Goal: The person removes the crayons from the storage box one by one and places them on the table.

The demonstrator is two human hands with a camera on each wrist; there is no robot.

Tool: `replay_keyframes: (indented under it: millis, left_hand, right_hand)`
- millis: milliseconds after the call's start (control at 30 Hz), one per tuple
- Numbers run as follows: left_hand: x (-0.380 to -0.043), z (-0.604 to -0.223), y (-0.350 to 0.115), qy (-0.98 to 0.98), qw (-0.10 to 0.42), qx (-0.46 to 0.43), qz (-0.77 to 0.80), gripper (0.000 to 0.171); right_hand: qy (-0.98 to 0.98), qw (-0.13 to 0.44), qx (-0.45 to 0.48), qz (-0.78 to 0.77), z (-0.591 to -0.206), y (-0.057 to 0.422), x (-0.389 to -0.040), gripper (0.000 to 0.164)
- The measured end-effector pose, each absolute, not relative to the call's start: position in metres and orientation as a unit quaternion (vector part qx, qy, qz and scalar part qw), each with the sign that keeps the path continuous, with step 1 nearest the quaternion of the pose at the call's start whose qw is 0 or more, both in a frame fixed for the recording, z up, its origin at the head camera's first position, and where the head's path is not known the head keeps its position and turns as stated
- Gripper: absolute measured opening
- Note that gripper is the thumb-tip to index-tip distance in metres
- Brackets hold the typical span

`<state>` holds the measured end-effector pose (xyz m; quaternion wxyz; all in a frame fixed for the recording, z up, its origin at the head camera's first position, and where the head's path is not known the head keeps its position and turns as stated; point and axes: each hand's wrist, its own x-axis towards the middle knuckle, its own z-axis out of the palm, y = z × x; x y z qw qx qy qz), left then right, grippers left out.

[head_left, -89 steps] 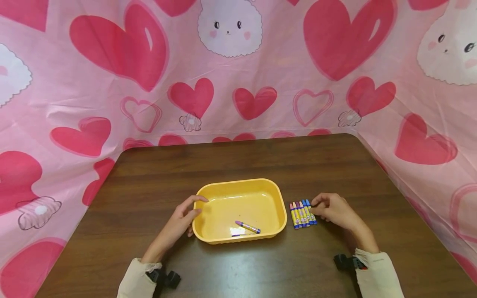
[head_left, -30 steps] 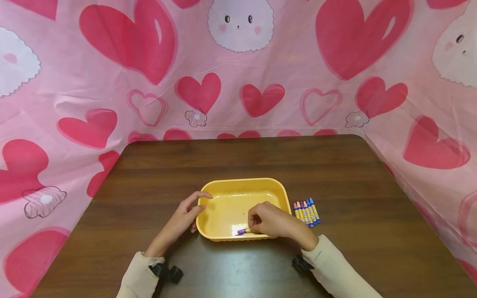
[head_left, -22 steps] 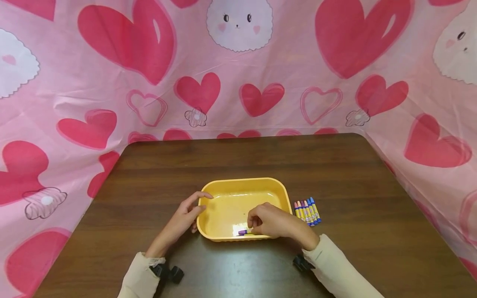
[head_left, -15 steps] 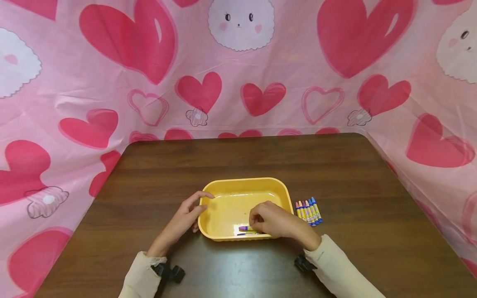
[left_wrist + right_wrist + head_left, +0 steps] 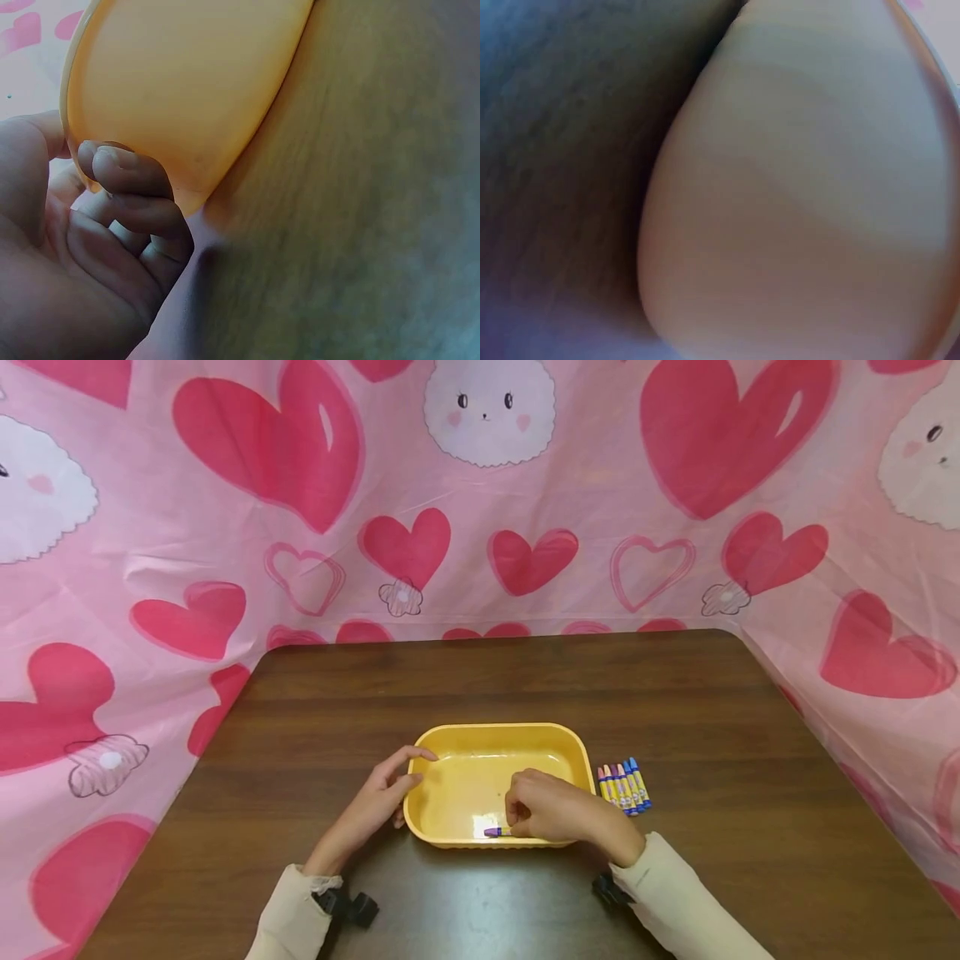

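Note:
A yellow plastic tray (image 5: 480,772) lies on the table. My left hand (image 5: 386,785) grips its left rim; in the left wrist view that hand (image 5: 97,232) has the thumb and curled fingers on either side of the tray edge (image 5: 66,97). Inside the tray, low at the front wall, my right hand (image 5: 547,806) pinches a purple crayon (image 5: 498,832), whose tip pokes out to the left while the rest is hidden by the fingers. The right wrist view is filled by the tray's outer wall (image 5: 780,187), with no fingers in sight.
Just right of the tray, several crayons (image 5: 624,787) in yellow wrappers lie side by side in a neat row, pink at the left and blue at the right. The brown wooden table (image 5: 480,685) meets a pink heart-print cloth (image 5: 510,602) at the back.
My right hand has gone from the crayon row leftward into the tray and taken hold of the purple crayon that lay there, shifting it slightly. The left hand has kept its grip on the rim.

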<state>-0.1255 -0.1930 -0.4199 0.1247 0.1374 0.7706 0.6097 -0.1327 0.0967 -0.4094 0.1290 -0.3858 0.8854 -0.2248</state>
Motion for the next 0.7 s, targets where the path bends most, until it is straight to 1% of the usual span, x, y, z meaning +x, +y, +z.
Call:
replay_keyframes:
  millis: [67, 200, 300, 367, 433, 533, 600, 700]
  left_hand:
    - [-0.124, -0.418, -0.192, 0.769, 0.125, 0.139, 0.611, 0.029]
    - [-0.124, -0.419, -0.191, 0.765, 0.129, 0.14, 0.616, 0.03]
    - [-0.125, -0.421, -0.191, 0.764, 0.132, 0.143, 0.615, 0.029]
    - [-0.125, -0.423, -0.191, 0.766, 0.131, 0.143, 0.613, 0.029]
    - [-0.126, -0.426, -0.193, 0.768, 0.128, 0.142, 0.612, 0.028]
    - [-0.13, -0.437, -0.197, 0.772, 0.127, 0.14, 0.608, 0.028]
    - [-0.132, -0.443, -0.199, 0.772, 0.127, 0.141, 0.606, 0.027]
    - [-0.134, -0.449, -0.201, 0.773, 0.126, 0.141, 0.605, 0.027]
  right_hand:
    - [0.884, 0.124, -0.392, -0.223, -0.41, 0.097, -0.131, 0.019]
    - [0.886, 0.09, -0.387, -0.237, -0.412, 0.1, -0.129, 0.026]
    - [0.887, 0.077, -0.381, -0.251, -0.413, 0.102, -0.128, 0.026]
    - [0.883, 0.092, -0.381, -0.257, -0.413, 0.102, -0.128, 0.022]
    - [0.878, 0.12, -0.383, -0.259, -0.411, 0.102, -0.129, 0.016]
    - [0.872, 0.159, -0.389, -0.25, -0.409, 0.099, -0.131, 0.013]
    - [0.877, 0.16, -0.391, -0.228, -0.407, 0.098, -0.13, 0.016]
    - [0.89, 0.137, -0.393, -0.186, -0.403, 0.095, -0.128, 0.021]
